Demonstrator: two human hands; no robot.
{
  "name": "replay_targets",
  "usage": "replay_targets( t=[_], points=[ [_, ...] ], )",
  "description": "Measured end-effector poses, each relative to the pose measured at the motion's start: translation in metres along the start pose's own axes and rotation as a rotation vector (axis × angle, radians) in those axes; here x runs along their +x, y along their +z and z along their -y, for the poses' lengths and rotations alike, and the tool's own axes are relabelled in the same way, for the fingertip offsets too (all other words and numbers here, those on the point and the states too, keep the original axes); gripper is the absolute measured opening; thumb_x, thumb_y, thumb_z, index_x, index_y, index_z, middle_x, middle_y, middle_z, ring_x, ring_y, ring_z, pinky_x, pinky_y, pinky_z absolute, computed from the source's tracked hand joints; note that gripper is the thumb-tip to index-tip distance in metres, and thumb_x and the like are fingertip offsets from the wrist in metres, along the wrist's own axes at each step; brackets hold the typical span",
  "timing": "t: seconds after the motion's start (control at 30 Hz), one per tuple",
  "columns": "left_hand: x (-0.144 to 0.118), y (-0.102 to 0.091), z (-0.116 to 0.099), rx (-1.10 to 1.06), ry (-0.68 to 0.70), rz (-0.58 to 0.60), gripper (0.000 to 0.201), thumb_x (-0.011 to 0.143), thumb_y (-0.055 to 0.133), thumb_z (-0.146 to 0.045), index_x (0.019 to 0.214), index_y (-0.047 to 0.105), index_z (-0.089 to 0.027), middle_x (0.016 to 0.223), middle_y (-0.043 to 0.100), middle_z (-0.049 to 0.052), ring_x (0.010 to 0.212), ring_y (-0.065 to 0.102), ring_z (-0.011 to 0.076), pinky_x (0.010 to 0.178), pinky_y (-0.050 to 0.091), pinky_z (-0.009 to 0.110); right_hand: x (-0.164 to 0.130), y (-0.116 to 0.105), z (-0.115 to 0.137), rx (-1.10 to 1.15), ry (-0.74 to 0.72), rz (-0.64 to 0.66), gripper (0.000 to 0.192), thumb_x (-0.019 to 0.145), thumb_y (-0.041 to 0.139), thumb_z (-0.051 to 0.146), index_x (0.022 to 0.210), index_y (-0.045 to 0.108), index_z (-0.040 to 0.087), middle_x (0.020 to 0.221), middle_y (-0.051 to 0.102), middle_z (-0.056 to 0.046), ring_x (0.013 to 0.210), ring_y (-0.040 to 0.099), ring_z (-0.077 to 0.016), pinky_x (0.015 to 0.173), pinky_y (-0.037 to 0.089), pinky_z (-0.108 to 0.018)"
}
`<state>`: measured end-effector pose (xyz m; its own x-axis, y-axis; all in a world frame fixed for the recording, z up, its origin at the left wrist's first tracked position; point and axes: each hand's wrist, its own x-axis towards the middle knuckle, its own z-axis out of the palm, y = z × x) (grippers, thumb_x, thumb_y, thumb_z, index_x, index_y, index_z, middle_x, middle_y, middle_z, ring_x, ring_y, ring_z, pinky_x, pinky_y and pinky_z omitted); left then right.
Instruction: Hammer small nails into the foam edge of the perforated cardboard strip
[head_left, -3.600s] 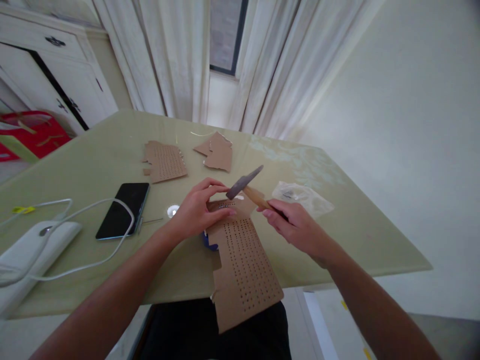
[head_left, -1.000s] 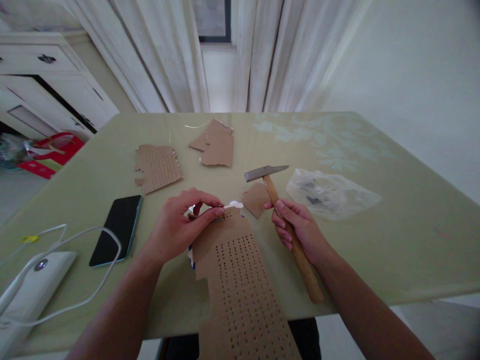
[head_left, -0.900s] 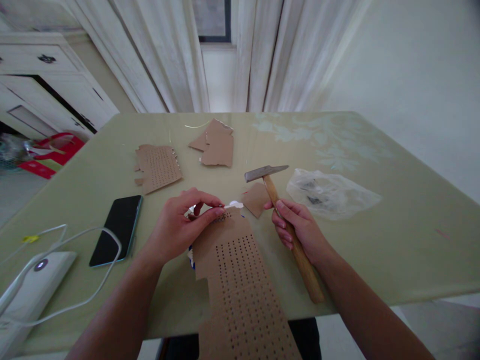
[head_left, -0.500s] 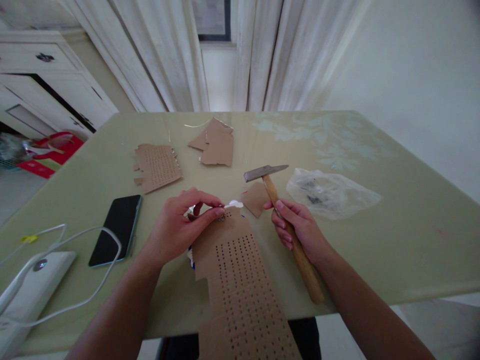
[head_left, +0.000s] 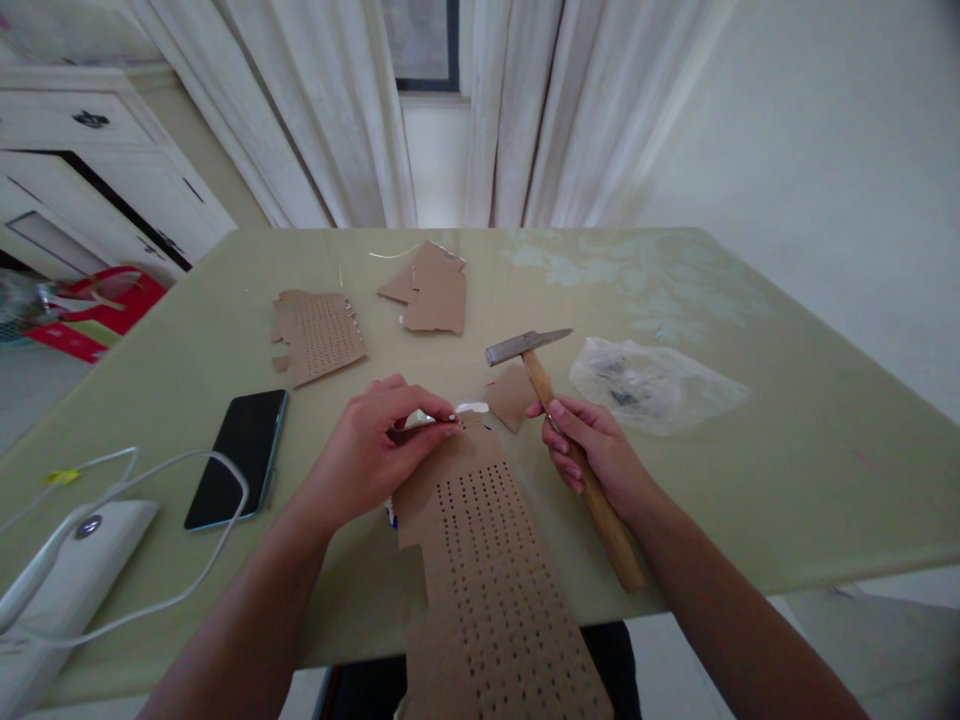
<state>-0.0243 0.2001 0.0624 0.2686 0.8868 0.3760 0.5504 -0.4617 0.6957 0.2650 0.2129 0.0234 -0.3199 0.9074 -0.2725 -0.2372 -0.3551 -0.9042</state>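
A long strip of brown cardboard [head_left: 487,560] punched with rows of small holes lies on the green table [head_left: 787,480] and hangs over its near edge. My left hand [head_left: 375,455] pinches the strip's far end between thumb and fingertips; what else sits in that pinch is too small to tell. My right hand [head_left: 600,455] grips the wooden handle of a hammer [head_left: 559,420] whose steel head rests on the table beyond a small cardboard scrap [head_left: 511,395]. Something blue and white shows under the strip beside my left wrist.
A black phone [head_left: 238,455] lies left of my hands, with a white device [head_left: 52,575] and its cable at the near left. Two more cardboard pieces [head_left: 319,335] [head_left: 433,290] lie farther back. A clear plastic bag [head_left: 652,385] sits to the right. Curtains and a white cabinet stand behind.
The hammer was raised over the strip 3.6 s ago; it now rests on the table. In the last second my left fingers have shifted slightly along the strip's far end.
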Motion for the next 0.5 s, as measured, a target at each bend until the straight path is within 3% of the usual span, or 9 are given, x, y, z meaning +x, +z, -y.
replay_targets(
  t=[0.13, 0.27, 0.4, 0.5],
  points=[
    [0.002, 0.002, 0.006, -0.014, 0.001, 0.021, 0.01, 0.096, 0.079, -0.033, 0.093, 0.083, -0.025, 0.078, 0.075, -0.001, 0.064, 0.055, 0.013, 0.064, 0.042, 0.029, -0.001, 0.002, 0.0, -0.106, -0.072, 0.015, 0.046, 0.092, 0.082, 0.061, 0.108, 0.074, 0.018, 0.064, 0.046, 0.009, 0.04, 0.036, -0.0059, 0.032, 0.036, -0.018],
    [0.005, 0.002, 0.014, -0.048, 0.013, 0.061, 0.015, 0.097, 0.076, -0.038, 0.095, 0.083, -0.025, 0.085, 0.079, 0.0, 0.065, 0.057, 0.0136, 0.066, 0.044, 0.03, -0.01, 0.003, 0.01, -0.364, -0.177, 0.062, 0.046, 0.099, 0.072, 0.064, 0.108, 0.071, 0.018, 0.064, 0.047, 0.009, 0.041, 0.039, -0.0078, 0.035, 0.035, -0.021],
    [0.007, 0.002, 0.016, -0.086, 0.028, 0.079, 0.016, 0.098, 0.074, -0.038, 0.095, 0.083, -0.025, 0.089, 0.081, 0.001, 0.069, 0.061, 0.0147, 0.065, 0.044, 0.029, -0.035, 0.011, 0.052, -0.848, -0.245, 0.154, 0.041, 0.112, 0.054, 0.055, 0.094, 0.066, 0.02, 0.061, 0.048, 0.006, 0.045, 0.043, -0.0097, 0.043, 0.033, -0.024],
    [0.008, 0.002, 0.015, -0.089, 0.052, 0.085, 0.014, 0.098, 0.073, -0.034, 0.096, 0.083, -0.025, 0.087, 0.081, 0.0, 0.072, 0.062, 0.0152, 0.067, 0.045, 0.029, -0.054, 0.026, 0.093, -1.244, -0.428, 0.18, 0.038, 0.113, 0.057, 0.046, 0.084, 0.061, 0.021, 0.064, 0.052, 0.004, 0.057, 0.049, -0.0124, 0.055, 0.032, -0.028]
  ],
)
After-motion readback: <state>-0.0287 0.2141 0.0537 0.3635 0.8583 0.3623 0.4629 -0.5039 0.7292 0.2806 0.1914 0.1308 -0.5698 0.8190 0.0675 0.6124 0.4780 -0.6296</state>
